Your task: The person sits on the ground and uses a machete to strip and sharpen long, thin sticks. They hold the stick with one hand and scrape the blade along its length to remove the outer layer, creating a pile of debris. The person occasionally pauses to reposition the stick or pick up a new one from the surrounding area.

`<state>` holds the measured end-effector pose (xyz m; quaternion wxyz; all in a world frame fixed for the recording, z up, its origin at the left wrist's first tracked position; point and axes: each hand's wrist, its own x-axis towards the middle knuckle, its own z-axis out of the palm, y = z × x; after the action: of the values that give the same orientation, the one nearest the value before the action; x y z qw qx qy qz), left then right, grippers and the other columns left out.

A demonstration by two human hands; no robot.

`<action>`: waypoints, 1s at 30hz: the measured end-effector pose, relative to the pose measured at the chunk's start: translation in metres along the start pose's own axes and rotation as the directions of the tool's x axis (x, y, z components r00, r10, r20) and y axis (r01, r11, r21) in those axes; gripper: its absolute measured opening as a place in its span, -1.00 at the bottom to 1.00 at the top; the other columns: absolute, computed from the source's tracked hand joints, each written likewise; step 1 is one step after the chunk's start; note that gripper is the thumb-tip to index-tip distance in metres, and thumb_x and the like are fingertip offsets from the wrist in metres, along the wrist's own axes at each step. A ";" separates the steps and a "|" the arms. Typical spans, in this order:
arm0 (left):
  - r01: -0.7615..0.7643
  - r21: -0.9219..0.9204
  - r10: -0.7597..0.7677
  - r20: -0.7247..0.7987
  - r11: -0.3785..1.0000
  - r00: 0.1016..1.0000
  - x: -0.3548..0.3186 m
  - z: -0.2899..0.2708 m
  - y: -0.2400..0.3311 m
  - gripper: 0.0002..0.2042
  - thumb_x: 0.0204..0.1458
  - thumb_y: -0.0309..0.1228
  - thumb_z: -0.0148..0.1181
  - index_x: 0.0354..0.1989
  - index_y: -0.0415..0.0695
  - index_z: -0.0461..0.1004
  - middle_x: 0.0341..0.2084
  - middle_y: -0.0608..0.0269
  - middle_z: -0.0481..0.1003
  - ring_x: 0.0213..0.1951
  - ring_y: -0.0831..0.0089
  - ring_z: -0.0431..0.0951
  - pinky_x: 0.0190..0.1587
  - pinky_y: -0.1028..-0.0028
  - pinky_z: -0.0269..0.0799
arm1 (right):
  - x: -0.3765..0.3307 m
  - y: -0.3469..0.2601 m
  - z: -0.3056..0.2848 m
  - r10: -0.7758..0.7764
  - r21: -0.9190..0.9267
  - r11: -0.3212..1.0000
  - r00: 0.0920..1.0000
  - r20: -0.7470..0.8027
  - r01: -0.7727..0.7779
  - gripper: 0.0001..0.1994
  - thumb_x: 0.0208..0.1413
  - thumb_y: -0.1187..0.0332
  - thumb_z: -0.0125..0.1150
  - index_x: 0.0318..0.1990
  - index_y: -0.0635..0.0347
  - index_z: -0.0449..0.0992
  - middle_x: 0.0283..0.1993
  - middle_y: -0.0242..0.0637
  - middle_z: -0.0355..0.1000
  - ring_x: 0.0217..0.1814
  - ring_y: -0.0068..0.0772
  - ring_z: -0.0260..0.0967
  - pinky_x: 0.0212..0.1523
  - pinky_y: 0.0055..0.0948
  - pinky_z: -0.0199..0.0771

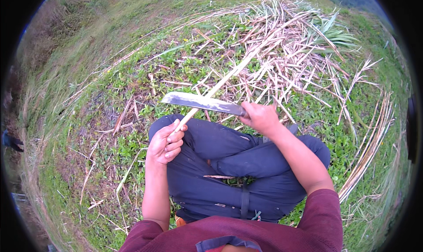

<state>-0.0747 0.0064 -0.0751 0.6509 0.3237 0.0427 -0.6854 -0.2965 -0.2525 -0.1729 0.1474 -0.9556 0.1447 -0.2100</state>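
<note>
My left hand (166, 141) is closed round the near end of a long pale stalk (225, 78), which slants away up and to the right toward a heap of cuttings. In my right hand (261, 117) is the dark handle of a machete (200, 101), gripped with the fingers wrapped round it. Its broad blade points left and crosses over the stalk a little beyond my left hand, hiding a short piece of it. Whether the edge touches the stalk I cannot tell. Both hands are above my crossed legs in dark trousers (207, 141).
A big heap of dry strips and leaves (286, 49) lies ahead to the right, with green blades (337, 33) at its edge. At the right rests a bundle of long thin stalks (368, 150). Loose strips are scattered over low green plants (128, 150). A dark figure (11, 141) shows far left.
</note>
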 end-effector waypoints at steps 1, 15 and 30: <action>-0.022 0.059 0.023 -0.029 0.998 0.999 -0.007 0.004 0.003 -0.69 0.44 -0.21 -0.22 -0.13 -0.25 0.26 -0.73 0.50 0.14 -0.84 0.67 0.03 -0.87 0.57 0.06 | 0.003 0.016 0.011 0.070 0.005 0.998 0.997 -0.036 -0.070 -0.74 0.17 0.14 0.29 -0.15 0.04 0.43 -0.41 -0.17 0.58 -0.49 -0.13 0.58 -0.50 -0.19 0.56; -0.092 0.730 0.457 -0.320 0.677 0.830 -0.102 0.021 -0.019 -0.75 0.32 -0.27 0.11 -0.22 -0.26 0.44 -0.80 0.55 0.10 -0.83 0.78 -0.06 -0.85 0.65 -0.14 | 0.014 0.003 0.012 0.050 0.088 0.995 0.995 -0.090 -0.042 -0.71 0.10 0.14 0.33 -0.13 -0.02 0.40 -0.38 -0.34 0.56 -0.51 -0.25 0.55 -0.54 -0.27 0.54; 0.175 0.812 0.796 0.462 -0.557 0.392 -0.046 0.006 -0.024 -0.87 0.25 -0.47 0.10 -0.26 -0.27 0.52 -0.53 0.03 0.48 -0.52 0.07 0.49 -0.44 0.23 0.36 | -0.001 -0.063 0.004 -0.004 0.235 0.972 1.000 0.009 0.001 -0.66 0.15 0.24 0.33 -0.03 0.18 0.40 -0.37 -0.15 0.54 -0.45 -0.12 0.58 -0.48 -0.22 0.58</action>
<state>-0.1013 0.0471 -0.0559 0.2732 0.8443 -0.4432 0.1269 -0.2816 -0.1939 -0.1554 0.2597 -0.9327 0.1169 -0.2212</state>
